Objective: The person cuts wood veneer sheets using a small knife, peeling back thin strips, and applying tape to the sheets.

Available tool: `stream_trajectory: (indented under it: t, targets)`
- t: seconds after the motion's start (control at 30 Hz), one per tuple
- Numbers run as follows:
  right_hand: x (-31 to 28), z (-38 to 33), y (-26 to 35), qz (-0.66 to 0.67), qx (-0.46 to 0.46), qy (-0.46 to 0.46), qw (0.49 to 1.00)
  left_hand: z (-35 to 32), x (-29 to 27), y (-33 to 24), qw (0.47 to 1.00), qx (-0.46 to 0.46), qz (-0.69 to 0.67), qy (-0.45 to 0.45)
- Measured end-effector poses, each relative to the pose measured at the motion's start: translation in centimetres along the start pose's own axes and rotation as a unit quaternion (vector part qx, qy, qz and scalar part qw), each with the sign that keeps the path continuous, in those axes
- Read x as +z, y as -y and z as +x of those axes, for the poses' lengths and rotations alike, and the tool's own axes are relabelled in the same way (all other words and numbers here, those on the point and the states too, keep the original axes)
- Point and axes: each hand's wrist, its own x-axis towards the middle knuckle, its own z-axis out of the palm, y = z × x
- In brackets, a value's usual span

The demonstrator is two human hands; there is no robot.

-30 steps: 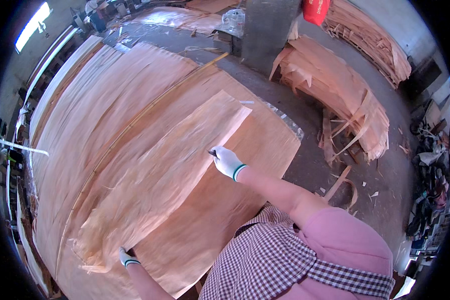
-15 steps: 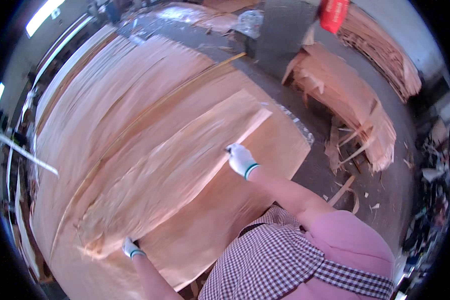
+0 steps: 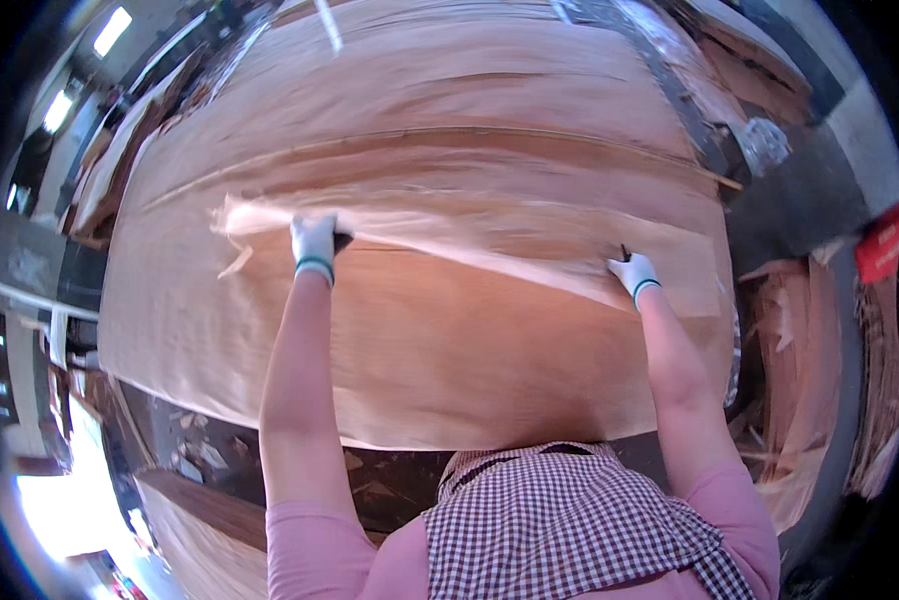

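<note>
A thin wood veneer sheet [image 3: 530, 229] lies across a wide stack of pale brown veneer [image 3: 490, 370], its near edge lifted and folded into a pale, narrow flap. My left hand [image 3: 315, 242], in a white glove with a teal cuff, is closed on that edge close to its ragged left end. Dark material shows beside the fingers, perhaps the glove's palm. Farther right, my right hand [image 3: 635, 274], gloved alike, pinches the same edge. Something small and dark sticks up at its fingertips; its kind cannot be made out.
A long thin wooden strip [image 3: 450, 130] crosses the stack beyond the sheet. Bundles of veneer [image 3: 795, 350] stand to the right, below a red bag [image 3: 882, 245]. Another veneer stack [image 3: 205, 530] is at lower left, near scraps on the floor.
The view has turned, so the stack now lies squarely ahead. My left hand has reached farther out along the veneer sheet, and its near edge is now raised and folded between both hands.
</note>
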Motion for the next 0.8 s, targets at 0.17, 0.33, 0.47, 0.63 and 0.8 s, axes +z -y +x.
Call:
stream_trajectory:
  t: [0.17, 0.33, 0.47, 0.63, 0.8]
  targets:
    - [0.5, 1.5, -2.3, -0.018, 0.036, -0.001, 0.999, -2.3, 2.2, -3.2, 0.999, 0.021, 0.043, 0.005]
    - [1.5, 1.3, -1.9, -0.011, 0.023, -0.013, 1.000, -4.5, -3.0, 1.9, 0.998, -0.012, 0.025, -0.062]
    - [0.8, 1.7, -4.8, 0.019, 0.015, -0.061, 0.998, -5.4, -2.9, 7.3, 0.994, -0.052, 0.019, -0.094]
    - [0.0, -1.9, 2.7, 0.008, 0.024, -0.041, 0.999, -6.2, -9.2, 10.8, 0.930, 0.173, 0.223, -0.233]
    - [0.6, -1.8, 3.0, 0.096, 0.066, -0.070, 0.991, -10.3, -4.4, 10.6, 0.647, 0.245, 0.721, -0.042]
